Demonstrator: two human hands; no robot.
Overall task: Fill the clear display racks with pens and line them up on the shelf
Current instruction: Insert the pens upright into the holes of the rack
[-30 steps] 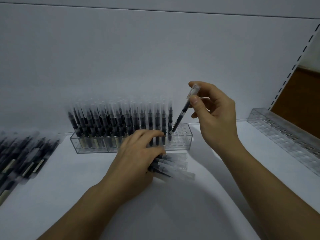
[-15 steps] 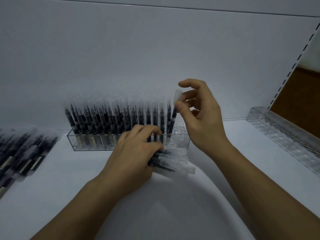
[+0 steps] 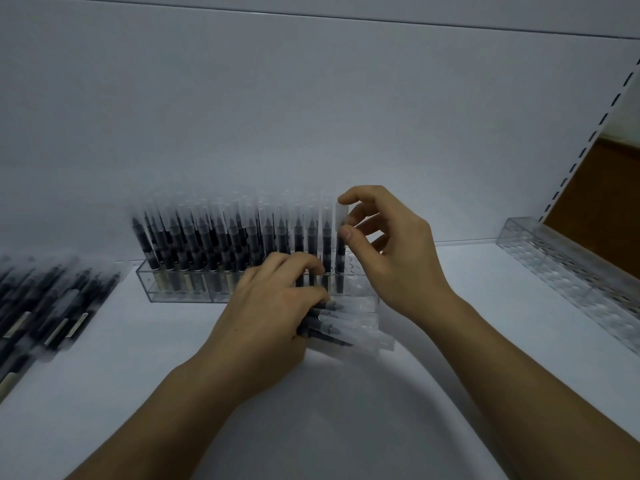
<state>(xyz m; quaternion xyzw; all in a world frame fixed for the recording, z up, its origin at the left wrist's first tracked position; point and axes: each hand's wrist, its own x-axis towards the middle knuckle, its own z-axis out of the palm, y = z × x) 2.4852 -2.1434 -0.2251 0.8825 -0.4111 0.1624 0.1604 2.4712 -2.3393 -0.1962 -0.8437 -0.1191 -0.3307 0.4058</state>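
**A:** Where are our fingers?

**B:** The fingers (image 3: 347,233) of our right hand (image 3: 394,261) pinch the clear cap of one pen (image 3: 341,261). It stands upright in a hole near the right end of the clear display rack (image 3: 180,292). We can't tell whether it has reached the bottom.

**A:** And the other hand?

**B:** Our left hand (image 3: 273,317) is curled round a bundle of pens (image 3: 349,323) lying on the shelf (image 3: 502,323). It's just in front of the rack, with the fingertips up against the pens standing there.

**A:** What could go wrong?

**B:** We hold the pen only by its cap. If we tug upward, the cap may slip off. If we let go before the pen is seated, it could lean into the packed row beside it.

**A:** Anything else?

**B:** Our left hand crowds a rack that looks light, so a nudge might skew it on the shelf. The bundle is smooth and round, and if we loosen that grip the pens may roll.

**A:** What's further out?

**B:** A few holes look free at the right end. An empty rack (image 3: 568,271) waits well apart on the right, and loose pens (image 3: 52,306) lie on the left.
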